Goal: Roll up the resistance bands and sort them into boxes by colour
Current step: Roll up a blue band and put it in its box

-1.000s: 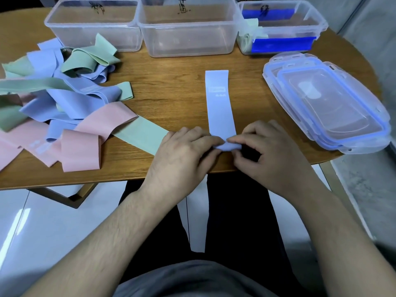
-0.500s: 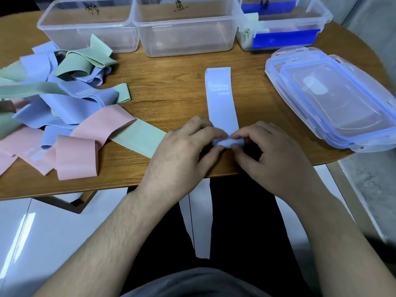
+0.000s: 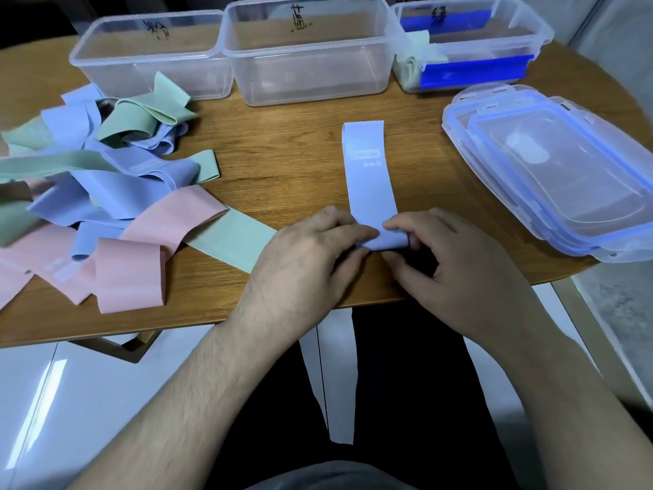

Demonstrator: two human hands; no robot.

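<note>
A light blue resistance band (image 3: 369,171) lies flat on the wooden table (image 3: 282,164), running away from me. Its near end is wound into a small roll (image 3: 387,240). My left hand (image 3: 311,256) and my right hand (image 3: 456,256) pinch that roll from either side near the table's front edge. A heap of loose blue, green and pink bands (image 3: 106,192) covers the left of the table. Three clear boxes stand at the back: the left box (image 3: 148,61), the middle box (image 3: 311,58), and the right box (image 3: 470,47) holding a green roll and dark blue bands.
Stacked clear lids with blue rims (image 3: 551,171) lie at the right, close to my right hand. A long green band (image 3: 233,242) reaches from the heap up to my left hand. My lap and the pale floor show below the table edge.
The roll at the band's near end has grown thicker under my fingers, and the flat length of the band has shortened a little. Both hands stay at the same spot.
</note>
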